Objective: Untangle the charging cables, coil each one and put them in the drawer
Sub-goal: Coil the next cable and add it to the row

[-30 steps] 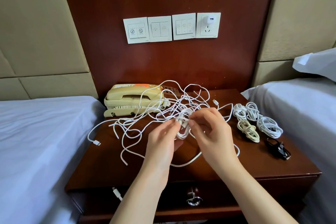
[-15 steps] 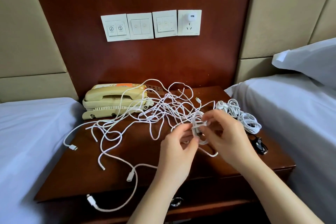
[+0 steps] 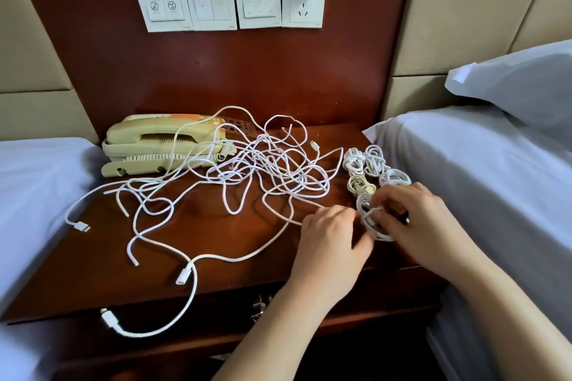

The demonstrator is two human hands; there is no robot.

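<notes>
1. Head view: a fresh coil [image 3: 370, 219] is pinched by the right hand [image 3: 414, 213] at the nightstand's [image 3: 216, 226] right edge, beside finished coils [image 3: 376, 164]. The left hand [image 3: 331, 238] is curled alongside, its grip not discernible.
2. The tangle [image 3: 263, 170] is spread mid-surface; the drawer [image 3: 223, 315] is seen shut.
3. If released loosely, the coil may spring open; the plug [image 3: 108, 317] hung over the front edge may be snagged.
</notes>
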